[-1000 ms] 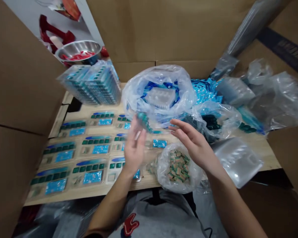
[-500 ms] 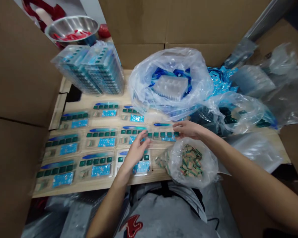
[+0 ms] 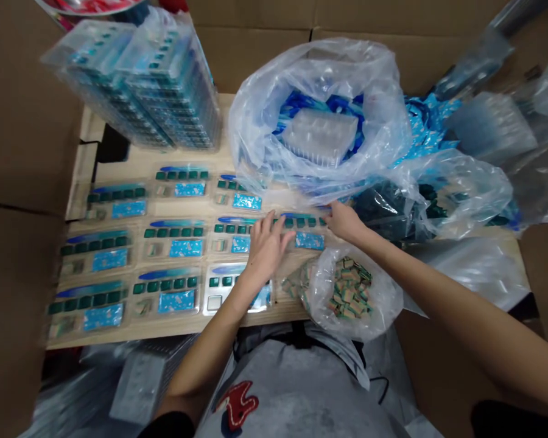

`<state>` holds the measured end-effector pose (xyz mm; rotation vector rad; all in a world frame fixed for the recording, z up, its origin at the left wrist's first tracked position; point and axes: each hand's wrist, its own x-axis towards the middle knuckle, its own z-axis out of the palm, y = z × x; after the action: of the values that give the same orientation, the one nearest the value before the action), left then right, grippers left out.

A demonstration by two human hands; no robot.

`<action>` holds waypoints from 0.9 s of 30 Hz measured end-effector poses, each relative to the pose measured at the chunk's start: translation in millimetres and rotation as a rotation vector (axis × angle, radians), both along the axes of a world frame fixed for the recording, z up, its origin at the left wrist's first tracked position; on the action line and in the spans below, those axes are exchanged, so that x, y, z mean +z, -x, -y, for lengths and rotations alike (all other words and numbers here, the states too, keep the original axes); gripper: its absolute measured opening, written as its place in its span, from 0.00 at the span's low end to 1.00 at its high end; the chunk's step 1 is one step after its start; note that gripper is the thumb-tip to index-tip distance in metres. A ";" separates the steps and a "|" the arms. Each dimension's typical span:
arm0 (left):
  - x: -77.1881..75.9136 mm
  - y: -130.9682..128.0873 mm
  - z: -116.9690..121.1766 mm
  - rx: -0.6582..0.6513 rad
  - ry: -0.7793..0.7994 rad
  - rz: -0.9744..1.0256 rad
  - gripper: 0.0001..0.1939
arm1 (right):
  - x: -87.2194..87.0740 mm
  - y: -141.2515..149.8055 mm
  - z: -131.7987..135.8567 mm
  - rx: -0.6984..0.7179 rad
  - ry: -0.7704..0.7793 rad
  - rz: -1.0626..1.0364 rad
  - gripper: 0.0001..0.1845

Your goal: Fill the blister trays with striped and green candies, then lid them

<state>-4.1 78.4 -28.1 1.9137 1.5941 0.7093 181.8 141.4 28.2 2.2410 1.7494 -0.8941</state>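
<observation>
My left hand (image 3: pixel 269 242) lies over the left end of a clear plastic tray, fingers extended and slightly apart. That tray holds a blue tapered strip, a row of green squares (image 3: pixel 300 222) and a blue patterned packet (image 3: pixel 309 241). At its right end, my right hand (image 3: pixel 346 222) has its fingers curled closed; whatever they pinch is hidden. Just below is a clear bag (image 3: pixel 388 295) of small tan-and-green blocks (image 3: pixel 351 289). Beneath my left forearm a tray (image 3: pixel 214 302) shows a bare small compartment. Similar filled trays (image 3: pixel 186 248) lie in rows to the left.
Stacked filled trays (image 3: pixel 178 103) stand at the back left. A large clear bag (image 3: pixel 251 125) at the back holds blue strips and a stack of clear trays (image 3: pixel 319 137). More plastic bags (image 3: pixel 466 170) crowd the right side. Cardboard walls (image 3: pixel 256 55) enclose the table.
The view has tilted down and closer. My left hand has shifted right over the tray, fingers extended. My right hand's fingers have curled in at the tray's right end.
</observation>
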 end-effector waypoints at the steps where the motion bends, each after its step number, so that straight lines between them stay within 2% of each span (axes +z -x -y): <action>1: 0.4 1.4 0.8 -0.060 -0.021 -0.040 0.23 | 1.5 2.4 2.5 0.018 -0.017 0.031 0.18; 5: -2.4 5.6 -0.3 -0.338 -0.106 -0.265 0.31 | 8.8 5.4 12.5 0.061 -0.007 0.139 0.20; 9: -4.1 5.4 -3.9 -0.453 -0.113 -0.377 0.26 | 11.9 0.8 15.8 0.088 0.063 0.204 0.19; 13: -4.9 1.8 0.6 -0.450 -0.100 -0.446 0.25 | 9.3 -0.9 13.4 0.124 0.092 0.209 0.20; 16: -7.5 -4.4 8.1 -0.428 -0.096 -0.478 0.25 | 6.4 -0.6 13.3 0.139 0.073 0.231 0.19; 22: -9.0 -18.5 13.9 -0.466 -0.106 -0.522 0.27 | 1.7 -4.3 13.5 0.217 0.033 0.238 0.19; 27: -6.7 -12.4 27.7 -0.380 -0.105 -0.569 0.26 | 18.1 -6.6 19.3 0.301 -0.011 0.217 0.20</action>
<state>8.3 50.7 -34.9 2.5566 1.4368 0.0865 188.4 122.1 46.3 1.9228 1.9192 -0.5585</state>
